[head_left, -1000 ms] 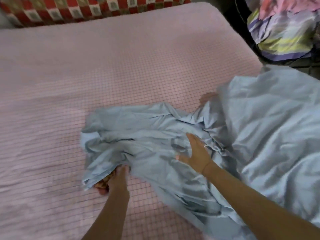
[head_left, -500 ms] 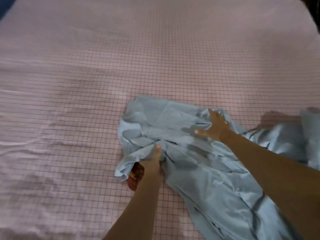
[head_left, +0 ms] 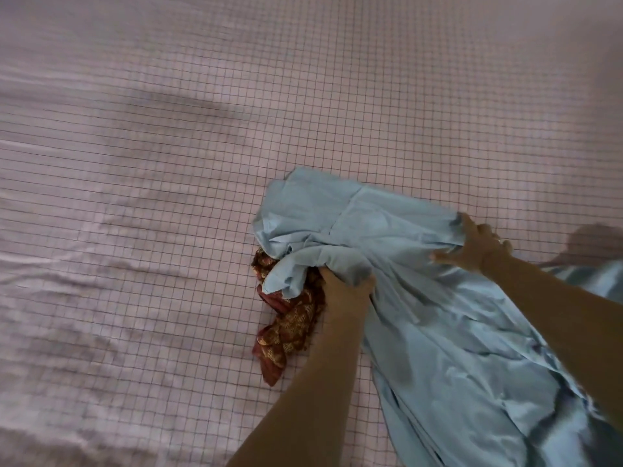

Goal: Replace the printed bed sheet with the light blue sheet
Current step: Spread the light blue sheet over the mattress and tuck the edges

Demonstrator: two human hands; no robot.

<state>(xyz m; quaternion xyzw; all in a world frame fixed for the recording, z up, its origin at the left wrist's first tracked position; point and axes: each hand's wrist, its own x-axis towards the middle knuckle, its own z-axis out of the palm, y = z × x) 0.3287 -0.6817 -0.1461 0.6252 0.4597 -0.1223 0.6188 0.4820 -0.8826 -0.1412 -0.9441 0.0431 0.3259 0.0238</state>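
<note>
Both arms outstretched: your left hand [head_left: 345,286] fists the one light blue sheet [head_left: 387,224]; your right hand [head_left: 478,247], at three o'clock, clutches its edge. One red-gold cloth [head_left: 293,326] lies underneath.

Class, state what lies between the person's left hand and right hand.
In the head view, bunched light blue fabric sheet fills the gap from left hand to right hand.

The light is dim and soft, leaving a flat pinkish-grey cast over the bed [head_left: 168,146]. A dark shadow [head_left: 593,241] lies beyond the right hand [head_left: 478,247]. The sheet [head_left: 438,332] shows a faint sheen lower right. Grid lines bow toward the edges, and the top corners are hazy.
</note>
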